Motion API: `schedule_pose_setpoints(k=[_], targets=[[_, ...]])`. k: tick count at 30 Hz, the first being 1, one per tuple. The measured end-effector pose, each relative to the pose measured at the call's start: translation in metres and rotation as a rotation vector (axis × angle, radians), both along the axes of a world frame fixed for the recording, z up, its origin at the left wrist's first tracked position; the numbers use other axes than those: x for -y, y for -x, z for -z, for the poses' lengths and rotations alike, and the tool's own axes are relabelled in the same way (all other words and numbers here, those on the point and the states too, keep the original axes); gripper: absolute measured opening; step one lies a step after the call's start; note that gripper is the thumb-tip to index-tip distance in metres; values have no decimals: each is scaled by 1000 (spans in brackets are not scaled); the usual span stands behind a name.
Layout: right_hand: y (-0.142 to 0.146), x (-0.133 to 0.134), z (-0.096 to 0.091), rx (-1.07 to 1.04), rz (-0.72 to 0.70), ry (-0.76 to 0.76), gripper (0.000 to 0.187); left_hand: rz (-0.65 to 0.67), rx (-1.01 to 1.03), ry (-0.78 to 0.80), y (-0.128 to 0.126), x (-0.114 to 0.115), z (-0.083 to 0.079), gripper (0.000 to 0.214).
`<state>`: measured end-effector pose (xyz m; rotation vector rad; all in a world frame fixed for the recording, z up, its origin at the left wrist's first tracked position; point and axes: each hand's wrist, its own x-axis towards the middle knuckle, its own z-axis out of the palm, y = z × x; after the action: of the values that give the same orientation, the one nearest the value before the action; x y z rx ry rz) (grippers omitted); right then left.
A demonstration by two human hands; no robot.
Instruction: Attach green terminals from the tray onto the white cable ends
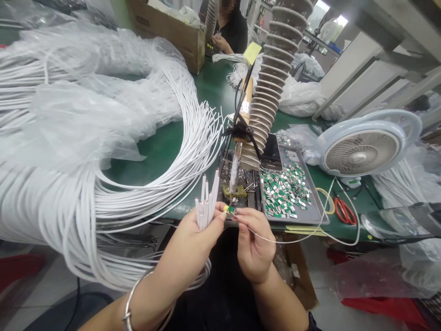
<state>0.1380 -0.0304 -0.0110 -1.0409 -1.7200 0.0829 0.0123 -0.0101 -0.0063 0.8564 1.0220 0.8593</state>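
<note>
My left hand (196, 239) is closed around several white cables (206, 204) whose cut ends point up. At its thumb and fingertips sits a small green circuit board (231, 209), right under the tip of an upright soldering iron (235, 172). Whether tip and board touch I cannot tell. A thin pale wire, which looks like solder wire (275, 241), is pinched in my right hand (257, 241), its end close to the board. From there the wire curves off to the right. Fingers partly hide the board.
Large bundles of white cable (138, 193) fill the left. On the right, a grey tray (315, 214) holds many small boards beside red-handled scissors (344, 211) and a fan (360, 151). A ribbed hose (275, 69) hangs behind the iron. Another person (234, 30) sits across the table.
</note>
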Motion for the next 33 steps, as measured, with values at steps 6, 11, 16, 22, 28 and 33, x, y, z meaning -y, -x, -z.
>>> schedule_pose_setpoints(k=[6,11,16,22,28,33], targets=[[1,-2,0,47,44,-29,26,3,35,-21,1,0,-3,44],[3,-2,-1,46,50,-15,28,-1,13,12,1,0,-4,48],[4,-2,-3,54,65,-36,27,-10,21,22,-1,-1,-5,46],[3,-3,-2,41,63,-26,28,-18,25,22,0,-1,-4,47],[4,-3,-2,51,65,-35,28,-24,22,25,-1,-2,-6,47],[4,-5,-3,53,65,-46,29,-27,25,23,0,-1,-7,44]])
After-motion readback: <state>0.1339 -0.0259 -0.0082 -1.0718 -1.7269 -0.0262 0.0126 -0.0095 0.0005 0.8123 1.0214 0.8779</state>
